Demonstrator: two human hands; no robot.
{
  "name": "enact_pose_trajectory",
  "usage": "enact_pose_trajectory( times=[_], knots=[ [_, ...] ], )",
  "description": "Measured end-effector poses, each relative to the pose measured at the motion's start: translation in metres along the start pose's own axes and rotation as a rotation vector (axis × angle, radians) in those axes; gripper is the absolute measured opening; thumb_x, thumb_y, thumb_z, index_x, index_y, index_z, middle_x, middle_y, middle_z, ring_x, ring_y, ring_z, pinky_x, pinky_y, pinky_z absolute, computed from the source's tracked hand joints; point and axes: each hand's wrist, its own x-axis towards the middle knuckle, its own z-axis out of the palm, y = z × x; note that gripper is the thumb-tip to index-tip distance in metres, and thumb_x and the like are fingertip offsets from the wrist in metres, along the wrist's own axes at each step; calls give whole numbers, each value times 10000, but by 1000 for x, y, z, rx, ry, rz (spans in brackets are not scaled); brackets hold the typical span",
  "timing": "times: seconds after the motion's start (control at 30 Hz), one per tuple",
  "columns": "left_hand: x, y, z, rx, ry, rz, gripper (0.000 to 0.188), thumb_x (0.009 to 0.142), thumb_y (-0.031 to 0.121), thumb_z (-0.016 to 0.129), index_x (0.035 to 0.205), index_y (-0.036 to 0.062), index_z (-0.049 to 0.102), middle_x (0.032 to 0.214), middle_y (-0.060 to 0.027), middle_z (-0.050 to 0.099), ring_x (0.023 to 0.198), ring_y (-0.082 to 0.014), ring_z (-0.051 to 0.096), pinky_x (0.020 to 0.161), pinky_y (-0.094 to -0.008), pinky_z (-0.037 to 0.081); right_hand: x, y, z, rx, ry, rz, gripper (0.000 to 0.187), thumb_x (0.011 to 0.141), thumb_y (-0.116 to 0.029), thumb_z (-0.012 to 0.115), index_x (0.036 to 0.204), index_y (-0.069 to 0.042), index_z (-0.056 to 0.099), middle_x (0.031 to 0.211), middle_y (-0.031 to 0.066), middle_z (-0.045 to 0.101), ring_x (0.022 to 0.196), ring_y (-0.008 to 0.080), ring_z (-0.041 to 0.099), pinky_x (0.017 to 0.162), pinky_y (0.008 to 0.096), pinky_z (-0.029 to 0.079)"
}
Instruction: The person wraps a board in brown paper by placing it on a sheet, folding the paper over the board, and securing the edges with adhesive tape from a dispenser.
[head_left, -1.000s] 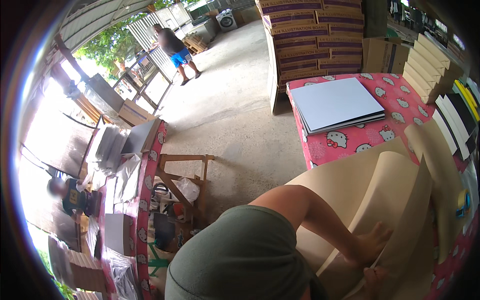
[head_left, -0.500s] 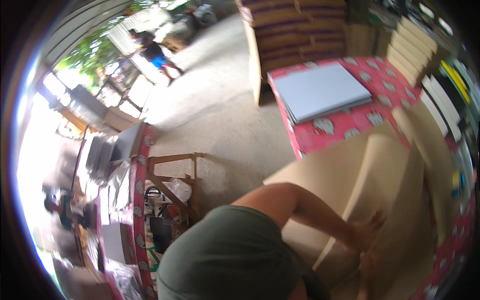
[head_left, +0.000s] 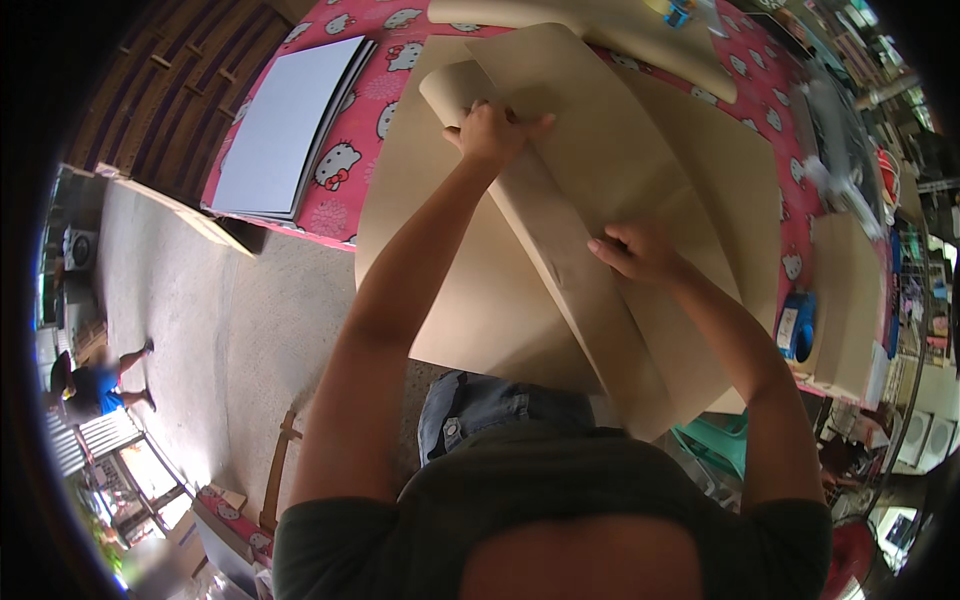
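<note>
Large sheets of stiff brown paper [head_left: 470, 310] lie on the table in front of me, one with its side curled over into a long flattened roll [head_left: 560, 235]. Near the far end of that roll, my left hand [head_left: 490, 132] grips over it, thumb stretched to the right. My right hand [head_left: 638, 253] is closer to me at the roll's right side, its fingers curled in against the paper. The fingertips of the right hand are partly hidden. The roll's near end reaches the table edge by my body.
A pink patterned cloth covers the table [head_left: 340, 200]. A stack of white boards [head_left: 290, 130] lies to the left, another brown paper roll [head_left: 590, 45] at the back. A blue tape dispenser [head_left: 797, 328] and a cardboard box [head_left: 845, 300] stand right. A person [head_left: 95, 385] is far left.
My view has swung round to face the table squarely. My hands, close together before, are now apart, the left farther along the curled paper and the right nearer me.
</note>
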Motion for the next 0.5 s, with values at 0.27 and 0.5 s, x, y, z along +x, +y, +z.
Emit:
enact_pose_trajectory(
  times=[0.27, 0.5],
  knots=[
    [15, 0, 21, 94, -7, -128, 470, 595, 496, 658, 946, 185, 680, 1024, -58, 636, 1001, -242, 576, 973, -603, 185, -36, -12, 22, -169, 274, -104, 293, 809, -325, 570, 674, -73, 504, 630, 113, 524, 577, 281, 521, 543, 379, 414],
    [30, -2, 37, -55, -95, -89, 464, 569, 489, 693, 900, 167, 647, 941, -65, 642, 983, -293, 564, 920, -674, 143, -235, 170, -43, -902, 984, 721, 575, 672, -191, 724, 1150, -45, 440, 1132, 159, 483, 1069, 295, 463, 874, 408, 389]
  ],
)
